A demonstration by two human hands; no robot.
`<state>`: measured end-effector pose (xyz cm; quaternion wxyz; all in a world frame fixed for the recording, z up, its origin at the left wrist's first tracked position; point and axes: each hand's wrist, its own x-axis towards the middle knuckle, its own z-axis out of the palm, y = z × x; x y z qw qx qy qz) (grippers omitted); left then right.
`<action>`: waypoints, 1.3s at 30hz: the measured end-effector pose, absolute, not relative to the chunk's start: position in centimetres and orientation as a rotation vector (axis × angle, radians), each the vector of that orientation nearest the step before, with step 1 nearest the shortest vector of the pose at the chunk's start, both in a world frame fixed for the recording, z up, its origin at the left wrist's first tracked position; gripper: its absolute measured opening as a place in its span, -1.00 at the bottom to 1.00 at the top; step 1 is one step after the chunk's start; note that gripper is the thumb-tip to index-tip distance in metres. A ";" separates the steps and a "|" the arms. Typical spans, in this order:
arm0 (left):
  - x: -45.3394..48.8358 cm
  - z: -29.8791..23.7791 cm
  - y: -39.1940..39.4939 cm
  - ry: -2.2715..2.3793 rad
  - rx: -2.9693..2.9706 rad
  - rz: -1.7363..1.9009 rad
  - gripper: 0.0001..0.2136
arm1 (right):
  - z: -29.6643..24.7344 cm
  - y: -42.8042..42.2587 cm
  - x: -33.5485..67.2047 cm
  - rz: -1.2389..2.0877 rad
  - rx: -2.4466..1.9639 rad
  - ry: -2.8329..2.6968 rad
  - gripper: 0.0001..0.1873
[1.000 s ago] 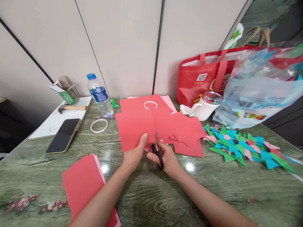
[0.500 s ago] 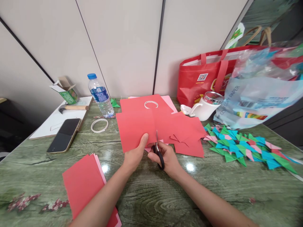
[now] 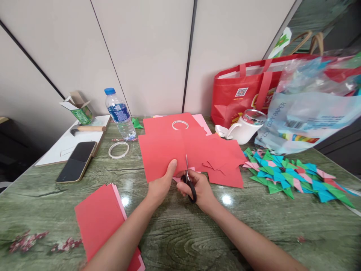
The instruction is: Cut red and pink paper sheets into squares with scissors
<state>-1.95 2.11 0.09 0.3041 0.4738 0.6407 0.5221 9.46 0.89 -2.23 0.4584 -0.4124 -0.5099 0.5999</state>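
My left hand (image 3: 162, 184) grips a sheet of red paper (image 3: 160, 154) by its lower right part, thumb on top and the other fingers hidden underneath. Black-handled scissors (image 3: 191, 190) are in my right hand (image 3: 201, 188), their blades pointing away from me at the paper's right edge. The blades look nearly closed. Behind and to the right lie more red sheets and cut pieces (image 3: 225, 158), with a roll of white tape (image 3: 180, 122) on the rear sheet. A stack of red and pink paper (image 3: 98, 218) lies partly under my left forearm.
At left are a phone (image 3: 76, 162), a hammer (image 3: 90, 129), a small green box (image 3: 83, 113), a water bottle (image 3: 120, 116) and another tape roll (image 3: 119, 149). On the right stand a white mug (image 3: 245, 130), a red bag (image 3: 228, 94), a plastic bag (image 3: 304, 116) and folded paper pieces (image 3: 290, 175).
Both hands and the paper stay almost in place. The scissors and the right-hand fingers have shifted very slightly.
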 end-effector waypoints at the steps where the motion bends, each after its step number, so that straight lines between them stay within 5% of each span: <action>1: -1.9 0.1 2.1 1.697 1.258 1.389 -0.60 | -2.2 0.9 9.4 1.479 -1.019 -1.250 -0.72; 39: -1.8 0.1 2.1 1.698 1.283 1.357 -0.58 | -2.4 1.0 9.7 1.373 -1.104 -1.302 -0.73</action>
